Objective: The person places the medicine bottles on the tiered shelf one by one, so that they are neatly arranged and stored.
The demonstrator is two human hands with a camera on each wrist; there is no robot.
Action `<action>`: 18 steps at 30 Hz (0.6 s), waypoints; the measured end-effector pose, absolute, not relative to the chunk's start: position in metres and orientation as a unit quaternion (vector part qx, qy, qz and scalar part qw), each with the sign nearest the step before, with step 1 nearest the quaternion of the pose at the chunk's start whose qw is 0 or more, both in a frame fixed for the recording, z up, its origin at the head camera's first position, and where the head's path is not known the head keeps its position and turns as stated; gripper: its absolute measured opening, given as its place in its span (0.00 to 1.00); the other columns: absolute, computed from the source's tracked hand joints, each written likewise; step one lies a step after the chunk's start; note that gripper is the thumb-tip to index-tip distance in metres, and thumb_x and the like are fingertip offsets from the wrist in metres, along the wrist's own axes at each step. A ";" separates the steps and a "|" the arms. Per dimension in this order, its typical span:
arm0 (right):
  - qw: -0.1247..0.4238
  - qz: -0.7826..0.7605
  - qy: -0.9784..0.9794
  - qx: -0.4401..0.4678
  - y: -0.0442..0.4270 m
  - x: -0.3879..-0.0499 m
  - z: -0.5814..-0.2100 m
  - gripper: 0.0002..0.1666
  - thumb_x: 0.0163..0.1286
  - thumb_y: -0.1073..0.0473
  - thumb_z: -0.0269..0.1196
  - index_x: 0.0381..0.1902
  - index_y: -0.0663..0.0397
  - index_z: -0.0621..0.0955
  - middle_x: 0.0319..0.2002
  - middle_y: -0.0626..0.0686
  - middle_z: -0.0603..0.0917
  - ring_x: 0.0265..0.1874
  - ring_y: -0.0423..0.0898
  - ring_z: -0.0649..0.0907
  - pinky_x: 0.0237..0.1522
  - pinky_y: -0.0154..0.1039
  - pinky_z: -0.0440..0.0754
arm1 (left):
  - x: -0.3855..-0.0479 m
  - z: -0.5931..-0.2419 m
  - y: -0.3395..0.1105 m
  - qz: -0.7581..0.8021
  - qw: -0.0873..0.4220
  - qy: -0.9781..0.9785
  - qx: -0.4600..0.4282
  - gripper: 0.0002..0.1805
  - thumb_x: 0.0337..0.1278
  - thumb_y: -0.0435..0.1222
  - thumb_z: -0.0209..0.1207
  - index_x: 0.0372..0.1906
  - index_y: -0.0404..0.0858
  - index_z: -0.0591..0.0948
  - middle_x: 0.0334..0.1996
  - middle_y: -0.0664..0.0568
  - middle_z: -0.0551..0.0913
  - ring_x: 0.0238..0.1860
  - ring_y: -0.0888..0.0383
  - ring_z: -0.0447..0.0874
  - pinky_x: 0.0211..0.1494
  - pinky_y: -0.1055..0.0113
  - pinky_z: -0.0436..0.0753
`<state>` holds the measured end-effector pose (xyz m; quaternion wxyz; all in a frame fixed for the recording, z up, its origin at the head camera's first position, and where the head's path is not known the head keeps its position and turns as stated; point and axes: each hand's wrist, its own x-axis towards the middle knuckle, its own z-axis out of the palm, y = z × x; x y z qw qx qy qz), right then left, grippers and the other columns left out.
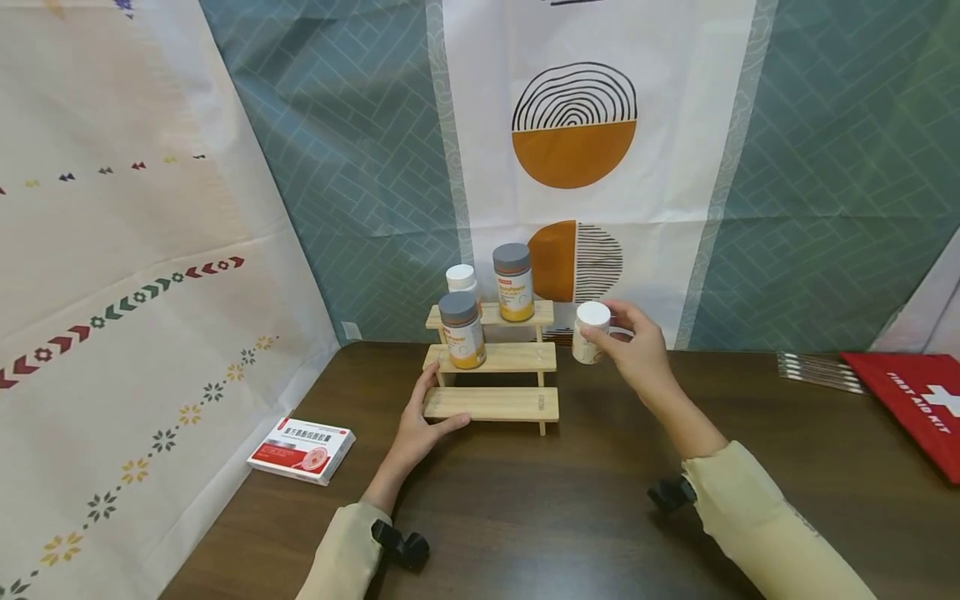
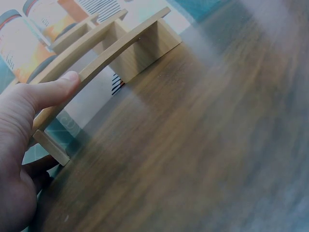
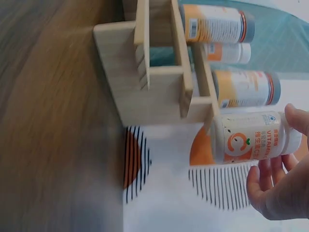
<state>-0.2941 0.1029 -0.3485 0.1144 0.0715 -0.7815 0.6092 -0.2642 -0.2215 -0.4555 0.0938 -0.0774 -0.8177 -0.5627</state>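
My right hand [image 1: 640,352] holds a white vitamin bottle [image 3: 251,137] upright in the air, right of a three-step wooden rack [image 1: 491,404]. Its label reads Vitamin C with an orange emblem. At the rack's left end, my left hand [image 1: 415,429] grips the lowest step, thumb on its front edge [image 2: 72,82] and the other fingers around the side, partly hidden. A grey-lidded bottle [image 1: 462,333] stands on the middle step. Another grey-lidded bottle [image 1: 514,283] stands on the top step, with a white-capped bottle [image 1: 461,277] to its left, partly covered by the middle one.
A red and white medicine box [image 1: 302,450] lies on the brown table [image 1: 540,517] at the left. At the right are a red first aid kit pouch [image 1: 911,400] and several wrapped swabs [image 1: 821,372]. Patterned cloth [image 1: 337,167] hangs behind and at the left.
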 end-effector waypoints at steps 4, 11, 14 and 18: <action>0.100 0.617 -0.776 0.082 0.090 -0.298 -0.345 0.32 0.67 0.56 0.66 0.67 0.56 0.71 0.62 0.60 0.75 0.59 0.53 0.75 0.56 0.40 0.74 | -0.263 -0.455 -0.221 -0.564 0.093 -0.817 -0.076 0.54 0.47 0.36 0.73 0.76 0.56 0.54 0.77 0.45 0.53 0.78 0.43 0.50 0.76 0.40 0.54; 0.098 0.635 -0.758 0.107 0.063 -0.305 -0.340 0.32 0.65 0.59 0.67 0.65 0.59 0.72 0.61 0.61 0.76 0.59 0.54 0.74 0.61 0.47 0.74 | -0.264 -0.455 -0.221 -0.562 0.098 -0.818 -0.077 0.54 0.47 0.35 0.73 0.77 0.54 0.54 0.77 0.42 0.53 0.78 0.41 0.50 0.75 0.39 0.55; 0.091 0.637 -0.757 0.111 0.053 -0.306 -0.341 0.31 0.65 0.59 0.67 0.64 0.58 0.72 0.60 0.60 0.76 0.59 0.53 0.75 0.61 0.48 0.75 | -0.265 -0.456 -0.221 -0.564 0.097 -0.817 -0.077 0.54 0.47 0.35 0.73 0.77 0.54 0.54 0.77 0.42 0.53 0.78 0.42 0.50 0.76 0.39 0.55; 0.078 0.642 -0.754 0.111 0.041 -0.309 -0.344 0.31 0.64 0.58 0.68 0.64 0.57 0.73 0.59 0.60 0.76 0.58 0.54 0.75 0.61 0.47 0.75 | -0.265 -0.455 -0.220 -0.566 0.094 -0.816 -0.072 0.55 0.46 0.34 0.73 0.76 0.56 0.54 0.77 0.44 0.54 0.78 0.43 0.50 0.76 0.41 0.55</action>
